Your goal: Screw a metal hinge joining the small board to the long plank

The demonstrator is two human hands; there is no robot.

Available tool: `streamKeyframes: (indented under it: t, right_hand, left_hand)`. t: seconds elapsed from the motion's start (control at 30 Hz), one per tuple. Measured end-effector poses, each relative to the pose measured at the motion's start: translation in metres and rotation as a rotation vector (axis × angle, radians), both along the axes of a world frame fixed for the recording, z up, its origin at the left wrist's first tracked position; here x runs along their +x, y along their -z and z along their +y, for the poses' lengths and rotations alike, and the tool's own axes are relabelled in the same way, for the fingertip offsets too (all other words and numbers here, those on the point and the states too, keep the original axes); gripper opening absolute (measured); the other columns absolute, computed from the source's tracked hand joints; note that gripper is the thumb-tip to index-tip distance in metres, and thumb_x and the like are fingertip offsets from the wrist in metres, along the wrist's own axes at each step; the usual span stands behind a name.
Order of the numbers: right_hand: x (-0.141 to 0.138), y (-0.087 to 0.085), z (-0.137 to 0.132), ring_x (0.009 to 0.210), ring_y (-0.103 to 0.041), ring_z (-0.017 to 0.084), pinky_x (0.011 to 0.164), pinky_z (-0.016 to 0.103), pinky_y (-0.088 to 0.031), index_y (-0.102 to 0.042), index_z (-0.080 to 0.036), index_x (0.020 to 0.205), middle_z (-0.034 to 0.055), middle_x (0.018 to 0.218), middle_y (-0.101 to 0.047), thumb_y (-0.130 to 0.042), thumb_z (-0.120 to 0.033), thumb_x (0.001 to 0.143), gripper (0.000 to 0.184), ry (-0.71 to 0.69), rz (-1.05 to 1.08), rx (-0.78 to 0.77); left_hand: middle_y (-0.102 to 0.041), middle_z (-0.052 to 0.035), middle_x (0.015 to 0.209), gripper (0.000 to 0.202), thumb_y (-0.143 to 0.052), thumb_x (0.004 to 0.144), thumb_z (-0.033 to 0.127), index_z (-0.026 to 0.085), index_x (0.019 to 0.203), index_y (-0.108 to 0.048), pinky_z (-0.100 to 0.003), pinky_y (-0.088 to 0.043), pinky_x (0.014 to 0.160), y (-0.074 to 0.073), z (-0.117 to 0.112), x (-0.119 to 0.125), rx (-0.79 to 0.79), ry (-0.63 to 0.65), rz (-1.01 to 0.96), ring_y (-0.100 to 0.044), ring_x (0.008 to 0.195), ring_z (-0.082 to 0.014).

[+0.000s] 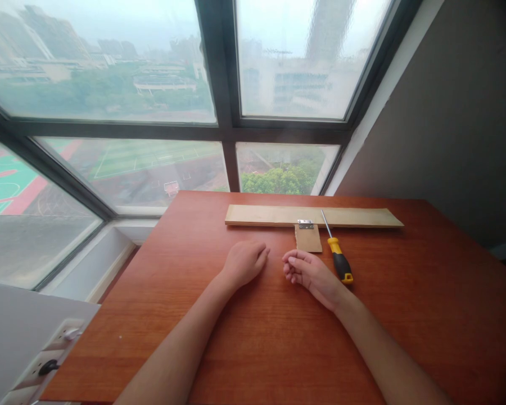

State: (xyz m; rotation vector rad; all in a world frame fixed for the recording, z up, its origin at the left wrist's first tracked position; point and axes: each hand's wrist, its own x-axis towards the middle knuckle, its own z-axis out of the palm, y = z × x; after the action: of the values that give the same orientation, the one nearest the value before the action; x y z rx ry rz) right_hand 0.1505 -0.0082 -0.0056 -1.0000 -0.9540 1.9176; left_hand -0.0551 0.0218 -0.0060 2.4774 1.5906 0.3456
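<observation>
My left hand (245, 263) rests on the tabletop, its back upward and its fingers curled into a loose fist. Opposite it lies my right hand (311, 273), turned partly on its side with loosely bent fingers and nothing visible in them. Just beyond the right hand is a small brown cardboard-like piece (308, 239). A silver metal hinge (306, 224) sits where this piece meets a long pale wooden board (265, 214). To the right of that hand lies a screwdriver (339, 260) with a yellow and black handle, its shaft tip over the board.
The reddish-brown wooden table (253, 349) fills the foreground. Behind it are large windows with dark frames (231, 135). A grey slanted wall (438, 124) rises at the right. At lower left, wall sockets (37, 365) hold a black plug (48, 367) beside the table edge.
</observation>
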Motion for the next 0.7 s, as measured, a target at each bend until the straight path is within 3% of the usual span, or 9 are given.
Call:
streamKeyframes:
  t: [0.7]
  right_hand:
    - [0.0008,-0.0026,-0.0006,0.065,-0.055,0.01,0.06,0.023,-0.037,-0.065,-0.017,0.086,0.0016,0.076,-0.065,-0.071,-0.04,0.078,0.025,0.001,-0.018,0.005]
  left_hand:
    - [-0.063,-0.0048,0.071,0.035,-0.037,0.096,0.034,0.02,0.07,-0.056,-0.028,-0.028,0.059,-0.0018,-0.0009,-0.0001,-0.01,0.001,-0.029,-0.054,0.066,-0.0174]
